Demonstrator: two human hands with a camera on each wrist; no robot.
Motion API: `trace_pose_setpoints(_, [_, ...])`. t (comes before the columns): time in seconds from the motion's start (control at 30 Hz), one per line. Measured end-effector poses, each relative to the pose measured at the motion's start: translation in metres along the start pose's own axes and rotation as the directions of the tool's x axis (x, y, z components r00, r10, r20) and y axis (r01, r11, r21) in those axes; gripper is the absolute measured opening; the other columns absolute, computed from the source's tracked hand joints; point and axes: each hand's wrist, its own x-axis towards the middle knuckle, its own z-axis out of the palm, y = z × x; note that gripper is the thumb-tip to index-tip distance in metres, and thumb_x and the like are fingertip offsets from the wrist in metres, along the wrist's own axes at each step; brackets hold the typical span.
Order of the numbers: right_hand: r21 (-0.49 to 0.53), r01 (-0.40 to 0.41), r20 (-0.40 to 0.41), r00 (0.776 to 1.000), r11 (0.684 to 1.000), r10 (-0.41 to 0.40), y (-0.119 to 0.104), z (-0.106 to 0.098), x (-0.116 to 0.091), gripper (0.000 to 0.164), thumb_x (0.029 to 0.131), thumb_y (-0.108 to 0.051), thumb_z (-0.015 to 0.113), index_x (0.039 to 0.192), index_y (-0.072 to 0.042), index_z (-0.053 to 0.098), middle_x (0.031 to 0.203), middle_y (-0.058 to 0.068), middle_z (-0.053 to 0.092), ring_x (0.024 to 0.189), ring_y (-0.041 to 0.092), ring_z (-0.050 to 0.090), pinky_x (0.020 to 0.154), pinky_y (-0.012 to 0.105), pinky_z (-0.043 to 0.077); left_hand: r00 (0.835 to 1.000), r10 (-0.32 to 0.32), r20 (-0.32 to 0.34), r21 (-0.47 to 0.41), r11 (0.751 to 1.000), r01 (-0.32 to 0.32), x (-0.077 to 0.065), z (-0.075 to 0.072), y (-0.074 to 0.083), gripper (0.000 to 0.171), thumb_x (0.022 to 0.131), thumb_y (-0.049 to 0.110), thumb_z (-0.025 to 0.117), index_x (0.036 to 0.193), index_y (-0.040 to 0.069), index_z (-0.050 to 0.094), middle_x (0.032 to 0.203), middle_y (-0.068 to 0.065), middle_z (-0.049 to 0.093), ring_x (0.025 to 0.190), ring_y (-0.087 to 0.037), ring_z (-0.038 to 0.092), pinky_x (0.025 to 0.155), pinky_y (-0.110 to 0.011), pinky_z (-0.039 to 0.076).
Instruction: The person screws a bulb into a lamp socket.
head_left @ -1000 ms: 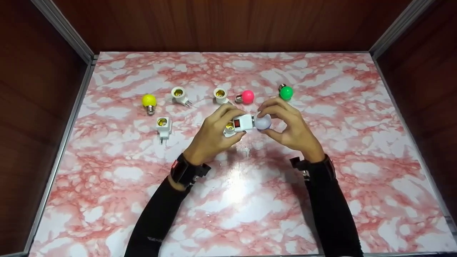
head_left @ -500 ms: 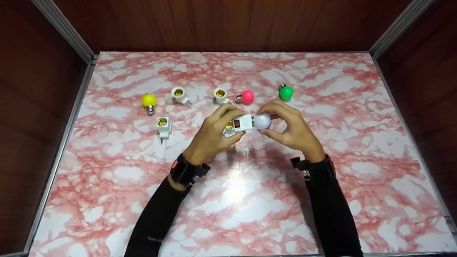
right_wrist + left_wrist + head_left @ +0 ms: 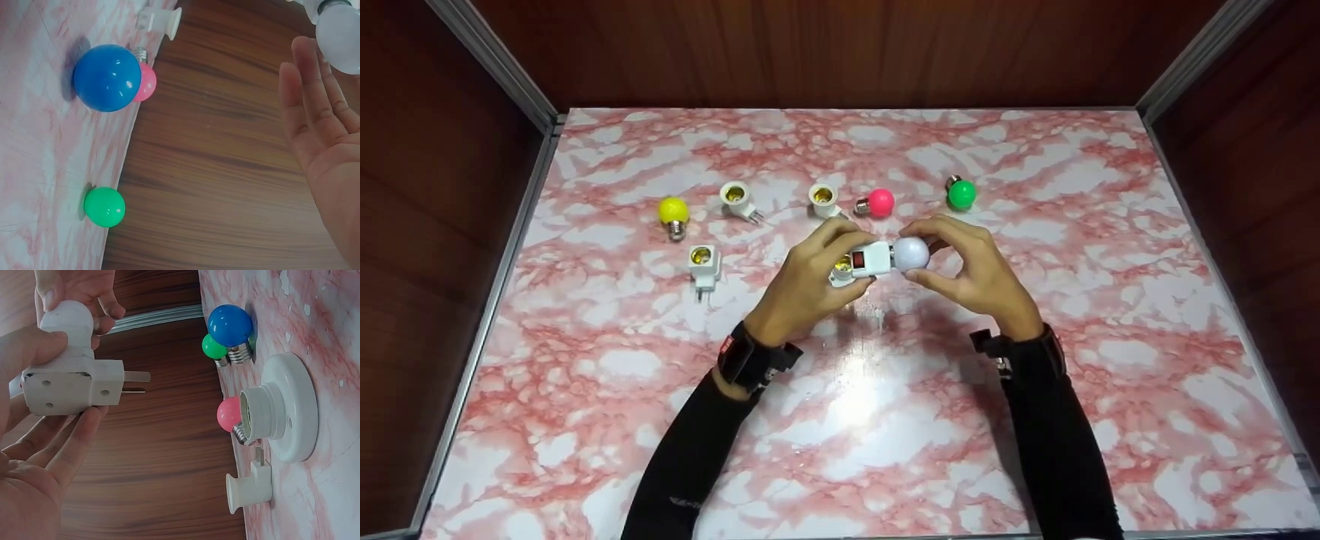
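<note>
My left hand grips a white plug-in lamp socket with a red switch, held above the table. Its plug prongs point down toward the tabletop in the left wrist view. A white bulb sits in the socket's end, its metal base partly showing. Around that bulb, my right hand curls its fingers and thumb. Beneath the hands stand a round-based white lamp holder and a blue bulb; the blue bulb is mostly hidden in the head view.
Behind the hands lie a pink bulb, a green bulb and an angled plug-in socket. To the left are a yellow bulb, another angled socket and a square socket. Wooden panels enclose the marbled table.
My right hand's fingers have slid from over the white bulb's top to its far side, uncovering more of it. The left hand and the socket have stayed put.
</note>
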Motion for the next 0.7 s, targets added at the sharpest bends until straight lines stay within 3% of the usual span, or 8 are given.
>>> trace_pose_setpoints(0.3, [-0.014,-0.021,-0.002,1.000,1.000,0.021,-0.0001,0.0005,-0.0008,0.045,0.087,-0.009,0.086,0.129,-0.002,0.071,0.119,0.012,0.079,0.100,0.007,0.072,0.093,0.016,0.058,1.000,-0.006,0.005,-0.005,1.000,0.006,-0.0007,-0.0007,0.0004,0.042,0.091,0.012,0.082,0.131,0.006,0.070,0.126,-0.011,0.067,0.112,-0.020,0.071,0.100,-0.024,0.062])
trace_pose_setpoints(0.57, [-0.034,-0.058,0.005,0.998,0.998,0.058,-0.0024,-0.0010,-0.0005,0.045,0.088,-0.013,0.087,0.129,-0.004,0.073,0.118,0.009,0.080,0.098,0.008,0.073,0.090,0.030,0.062,1.000,-0.006,0.003,-0.008,1.000,0.006,-0.0008,-0.0013,0.0010,0.042,0.092,0.012,0.082,0.131,0.006,0.071,0.127,-0.010,0.067,0.113,-0.020,0.071,0.100,-0.023,0.061])
trace_pose_setpoints(0.7, [-0.027,-0.047,-0.001,0.999,0.999,0.047,-0.0018,-0.0001,-0.0003,0.046,0.088,-0.012,0.086,0.131,-0.005,0.072,0.120,0.010,0.079,0.099,0.006,0.072,0.091,0.022,0.061,1.000,-0.007,-0.005,0.000,1.000,0.007,-0.0010,-0.0011,0.0008,0.041,0.092,0.013,0.082,0.131,0.007,0.071,0.126,-0.009,0.067,0.111,-0.019,0.071,0.099,-0.023,0.061])
